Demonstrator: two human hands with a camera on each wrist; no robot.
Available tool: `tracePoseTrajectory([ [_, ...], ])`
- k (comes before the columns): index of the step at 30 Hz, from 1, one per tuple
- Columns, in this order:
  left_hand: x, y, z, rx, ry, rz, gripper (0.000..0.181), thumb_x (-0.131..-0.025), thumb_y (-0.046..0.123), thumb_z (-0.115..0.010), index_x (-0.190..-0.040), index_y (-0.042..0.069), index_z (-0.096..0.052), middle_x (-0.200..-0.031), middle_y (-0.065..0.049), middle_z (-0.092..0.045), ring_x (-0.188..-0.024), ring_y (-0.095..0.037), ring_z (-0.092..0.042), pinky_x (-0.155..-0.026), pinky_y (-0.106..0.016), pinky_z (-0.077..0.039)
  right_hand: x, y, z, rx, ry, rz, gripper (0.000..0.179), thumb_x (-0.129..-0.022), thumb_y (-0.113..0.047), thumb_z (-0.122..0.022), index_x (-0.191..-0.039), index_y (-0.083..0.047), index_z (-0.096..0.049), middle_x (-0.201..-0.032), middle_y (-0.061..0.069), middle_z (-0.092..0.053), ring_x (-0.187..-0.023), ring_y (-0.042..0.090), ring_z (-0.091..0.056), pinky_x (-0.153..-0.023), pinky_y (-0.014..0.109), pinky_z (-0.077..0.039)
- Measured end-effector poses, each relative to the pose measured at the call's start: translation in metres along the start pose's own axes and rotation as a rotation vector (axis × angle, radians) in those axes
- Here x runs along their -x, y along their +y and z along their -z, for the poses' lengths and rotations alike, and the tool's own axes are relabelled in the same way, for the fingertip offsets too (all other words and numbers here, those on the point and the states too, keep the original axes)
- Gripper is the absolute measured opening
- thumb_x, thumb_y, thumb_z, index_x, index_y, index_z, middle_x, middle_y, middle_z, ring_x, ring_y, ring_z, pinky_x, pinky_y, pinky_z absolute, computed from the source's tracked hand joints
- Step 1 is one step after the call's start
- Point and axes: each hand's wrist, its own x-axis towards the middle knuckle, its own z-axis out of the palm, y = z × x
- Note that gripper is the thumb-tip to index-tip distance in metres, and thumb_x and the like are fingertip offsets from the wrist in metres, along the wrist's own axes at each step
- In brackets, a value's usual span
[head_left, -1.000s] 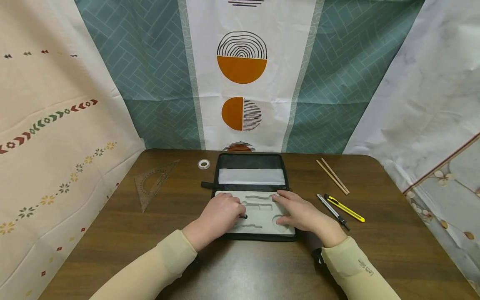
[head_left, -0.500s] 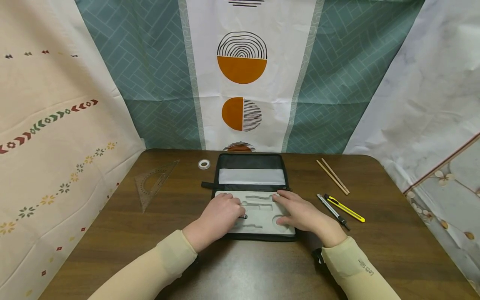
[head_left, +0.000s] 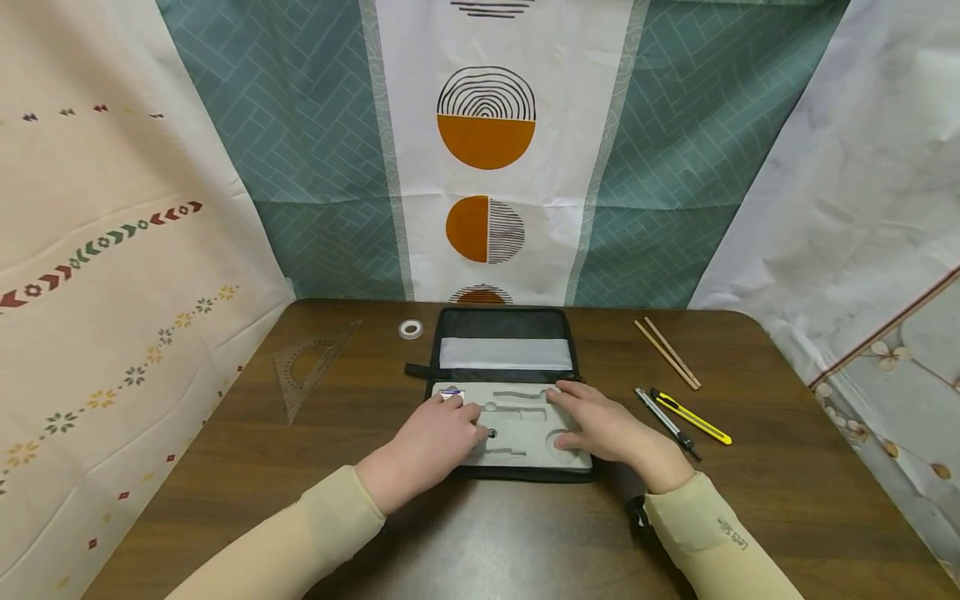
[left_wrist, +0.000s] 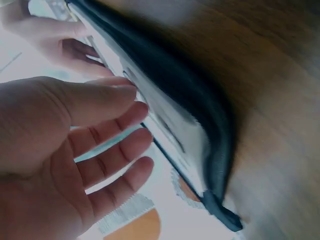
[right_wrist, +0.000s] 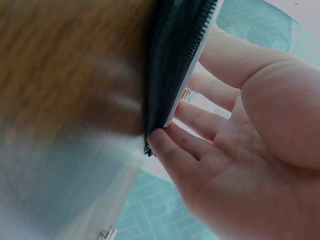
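A black zip case (head_left: 502, 323) lies unfolded on the table, with a pale grey foam insert (head_left: 517, 450) in its near half. Shaped recesses are cut into the foam. Over the insert's left side is my left hand (head_left: 437, 442), fingers loosely bent; in the left wrist view nothing shows between thumb and fingers. Just past its fingertips, a small dark round piece (head_left: 492, 433) sits at the foam. Beyond the knuckles a small white and purple item (head_left: 452, 393) shows in the upper left corner. My right hand (head_left: 603, 425) rests with spread fingers on the case's right edge.
A clear set square (head_left: 288, 382) and a white roll of tape (head_left: 410, 329) lie to the left. On the right are two wooden sticks (head_left: 667, 354), a slim silver and black tool (head_left: 666, 422) and a yellow utility knife (head_left: 693, 417). Curtains stand behind the table.
My left hand has loosened and drawn back slightly toward me and left, uncovering the white and purple item. The dark piece its fingers held now sits at the foam. The right hand stays put.
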Motion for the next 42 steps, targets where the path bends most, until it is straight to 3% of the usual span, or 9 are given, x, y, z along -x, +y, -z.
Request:
tracePoseTrajectory([
  [7,-0.001,-0.006,-0.007,0.135,0.008,0.035,0.026,-0.091,0.003,-0.091,-0.111,0.019,-0.087,-0.105,0.001,-0.076,-0.094,-0.018,-0.073,-0.079,-0.037,-0.062,0.000,0.002,-0.002,-0.004,-0.004,0.002,0.075,-0.099,-0.025,-0.087,-0.161,-0.001,-0.053,-0.169,0.029,-0.041,-0.155,0.050,-0.040,-0.118,0.065,-0.045],
  [13,0.000,-0.013,-0.005,0.133,0.095,0.045,0.027,-0.089,-0.004,-0.088,-0.103,0.019,-0.084,-0.099,0.001,-0.077,-0.091,-0.021,-0.072,-0.074,-0.038,-0.059,0.000,0.001,-0.001,-0.006,-0.001,0.008,0.075,-0.099,-0.025,-0.086,-0.161,-0.001,-0.052,-0.169,0.030,-0.040,-0.155,0.051,-0.039,-0.118,0.066,-0.044],
  [18,0.004,-0.020,-0.002,0.110,0.113,0.061,0.023,-0.094,0.003,-0.087,-0.113,0.015,-0.084,-0.110,-0.002,-0.079,-0.100,-0.024,-0.074,-0.075,-0.037,-0.059,0.000,0.002,0.002,0.018,-0.009,0.008,0.076,-0.100,-0.027,-0.086,-0.162,-0.001,-0.052,-0.169,0.030,-0.040,-0.155,0.051,-0.039,-0.117,0.066,-0.044],
  [25,0.010,-0.035,-0.005,0.131,0.112,0.158,0.029,-0.099,0.017,-0.086,-0.127,0.011,-0.081,-0.133,-0.008,-0.077,-0.121,-0.030,-0.073,-0.099,-0.047,-0.062,-0.002,0.003,0.003,0.063,0.012,0.044,0.064,-0.106,-0.029,-0.078,-0.159,0.000,-0.056,-0.165,0.030,-0.046,-0.152,0.051,-0.044,-0.118,0.066,-0.044],
  [32,0.014,-0.047,-0.011,0.163,0.095,0.274,0.030,-0.100,0.018,-0.085,-0.129,0.008,-0.080,-0.134,-0.012,-0.076,-0.123,-0.034,-0.071,-0.100,-0.052,-0.061,-0.002,0.007,0.001,0.072,0.061,0.091,0.054,-0.108,-0.024,-0.075,-0.154,-0.001,-0.062,-0.159,0.028,-0.054,-0.147,0.051,-0.050,-0.114,0.066,-0.048],
  [38,0.016,-0.062,-0.017,0.130,0.102,0.371,0.031,-0.101,0.018,-0.083,-0.129,0.006,-0.079,-0.134,-0.014,-0.075,-0.122,-0.036,-0.072,-0.101,-0.053,-0.061,-0.001,0.014,0.000,0.065,0.078,0.124,0.048,-0.109,-0.020,-0.072,-0.154,-0.003,-0.064,-0.157,0.026,-0.056,-0.145,0.049,-0.052,-0.113,0.065,-0.049],
  [42,0.016,-0.075,-0.022,0.125,0.075,0.417,0.035,-0.102,0.021,-0.082,-0.132,0.005,-0.078,-0.139,-0.016,-0.073,-0.124,-0.037,-0.071,-0.101,-0.054,-0.061,-0.001,0.018,0.001,0.063,0.087,0.139,0.046,-0.110,-0.016,-0.071,-0.153,-0.004,-0.064,-0.156,0.025,-0.058,-0.144,0.048,-0.054,-0.112,0.065,-0.050],
])
